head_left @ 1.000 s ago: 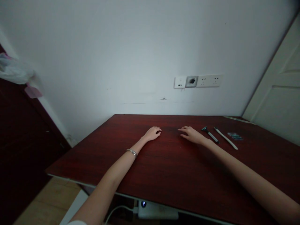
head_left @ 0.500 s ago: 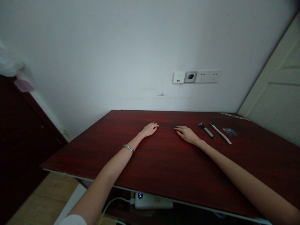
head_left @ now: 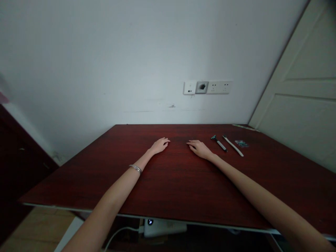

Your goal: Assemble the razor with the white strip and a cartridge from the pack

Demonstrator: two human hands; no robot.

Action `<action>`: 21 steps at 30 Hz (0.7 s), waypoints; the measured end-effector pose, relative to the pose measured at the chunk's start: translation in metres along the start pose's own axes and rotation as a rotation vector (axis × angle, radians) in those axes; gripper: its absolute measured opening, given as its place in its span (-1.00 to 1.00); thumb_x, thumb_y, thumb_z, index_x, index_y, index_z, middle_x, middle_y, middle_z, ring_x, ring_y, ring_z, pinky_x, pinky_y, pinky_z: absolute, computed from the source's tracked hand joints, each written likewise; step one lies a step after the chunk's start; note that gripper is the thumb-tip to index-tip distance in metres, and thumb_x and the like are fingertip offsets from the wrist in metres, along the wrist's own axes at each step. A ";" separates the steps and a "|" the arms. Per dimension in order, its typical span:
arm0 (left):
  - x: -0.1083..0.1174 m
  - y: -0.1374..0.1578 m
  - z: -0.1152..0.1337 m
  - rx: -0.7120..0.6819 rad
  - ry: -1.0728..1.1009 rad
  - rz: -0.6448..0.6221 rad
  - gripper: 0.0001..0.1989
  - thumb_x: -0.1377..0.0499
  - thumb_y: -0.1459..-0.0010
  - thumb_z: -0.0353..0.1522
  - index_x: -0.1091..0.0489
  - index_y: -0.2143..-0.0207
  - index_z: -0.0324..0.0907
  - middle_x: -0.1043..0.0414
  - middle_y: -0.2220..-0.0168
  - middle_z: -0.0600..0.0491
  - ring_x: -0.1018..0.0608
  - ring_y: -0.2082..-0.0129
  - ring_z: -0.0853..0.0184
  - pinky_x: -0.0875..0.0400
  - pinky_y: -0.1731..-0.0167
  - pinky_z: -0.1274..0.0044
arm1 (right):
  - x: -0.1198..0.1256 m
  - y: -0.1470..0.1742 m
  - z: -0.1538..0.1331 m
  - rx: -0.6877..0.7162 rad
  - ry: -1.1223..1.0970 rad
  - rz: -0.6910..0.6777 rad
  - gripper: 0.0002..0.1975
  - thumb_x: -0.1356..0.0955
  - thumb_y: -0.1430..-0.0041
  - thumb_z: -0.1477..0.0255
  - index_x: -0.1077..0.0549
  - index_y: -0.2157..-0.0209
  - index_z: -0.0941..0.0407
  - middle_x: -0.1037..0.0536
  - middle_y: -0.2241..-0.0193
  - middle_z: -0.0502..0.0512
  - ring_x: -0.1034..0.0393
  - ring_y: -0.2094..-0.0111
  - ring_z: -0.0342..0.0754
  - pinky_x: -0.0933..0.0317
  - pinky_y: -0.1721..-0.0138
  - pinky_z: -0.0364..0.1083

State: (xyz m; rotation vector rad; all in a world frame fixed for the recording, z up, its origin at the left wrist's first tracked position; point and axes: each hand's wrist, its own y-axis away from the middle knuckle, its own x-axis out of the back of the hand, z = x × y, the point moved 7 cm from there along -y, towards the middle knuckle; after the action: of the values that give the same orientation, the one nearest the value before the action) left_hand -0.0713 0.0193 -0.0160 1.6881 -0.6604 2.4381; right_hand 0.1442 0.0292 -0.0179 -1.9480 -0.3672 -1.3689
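My left hand (head_left: 159, 145) lies flat on the dark red wooden table (head_left: 168, 185), fingers stretched out, with a silver bracelet (head_left: 135, 168) on its wrist. Across a short gap, my right hand (head_left: 199, 148) also rests on the tabletop, its fingers extended and holding nothing. To the right of that hand lies a razor (head_left: 219, 143) with a grey handle and dark head. Beside it is a slim white toothbrush (head_left: 233, 145) with a dark head. Farther right sits a small clear packet (head_left: 241, 143) with dark greenish contents, too small to make out.
Behind the table, a white wall carries a row of sockets (head_left: 207, 87). A pale panelled door (head_left: 301, 91) stands at the right. Under the front edge is a white power bank (head_left: 165, 227) with a cable. A flat strip (head_left: 246, 128) lies at the back right corner.
The view has turned slightly to the right, so everything appears shifted left. Both hands stay where they were on the table, and the razor, toothbrush and packet have not moved.
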 end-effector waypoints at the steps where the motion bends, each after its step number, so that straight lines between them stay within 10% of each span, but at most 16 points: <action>1: 0.001 0.000 0.001 -0.002 0.000 0.002 -0.63 0.08 -0.19 -0.31 -0.35 0.03 -0.15 -0.25 -0.11 0.01 -0.21 -0.16 0.25 -0.12 -0.11 0.41 | 0.002 -0.001 0.001 -0.005 -0.016 0.012 -0.65 -0.17 -0.19 0.35 -0.42 0.04 0.08 -0.37 -0.02 0.17 -0.21 -0.06 0.06 -0.12 -0.04 0.06; 9: 0.000 -0.003 -0.001 0.003 -0.013 -0.010 -0.61 0.10 -0.19 -0.30 -0.33 0.00 -0.14 -0.23 -0.12 0.02 -0.19 -0.17 0.25 -0.12 -0.11 0.39 | 0.072 0.009 0.061 -0.253 -0.010 0.221 -0.66 -0.24 -0.05 0.47 -0.44 0.11 0.16 -0.45 0.14 0.21 -0.36 0.14 0.01 -0.20 0.06 -0.05; 21: 0.000 -0.003 -0.001 0.012 -0.012 -0.017 -0.61 0.11 -0.19 -0.30 -0.33 0.00 -0.13 -0.22 -0.13 0.04 -0.18 -0.18 0.26 -0.10 -0.12 0.40 | 0.076 0.069 0.135 -0.752 0.254 -0.156 -0.59 -0.27 -0.03 0.18 -0.49 0.27 0.22 -0.49 0.25 0.35 -0.42 0.23 0.13 -0.24 0.26 -0.02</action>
State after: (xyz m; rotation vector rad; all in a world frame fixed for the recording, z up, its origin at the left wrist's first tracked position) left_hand -0.0715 0.0226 -0.0151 1.7073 -0.6316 2.4266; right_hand 0.3099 0.0612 -0.0004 -2.3082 0.1549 -2.0348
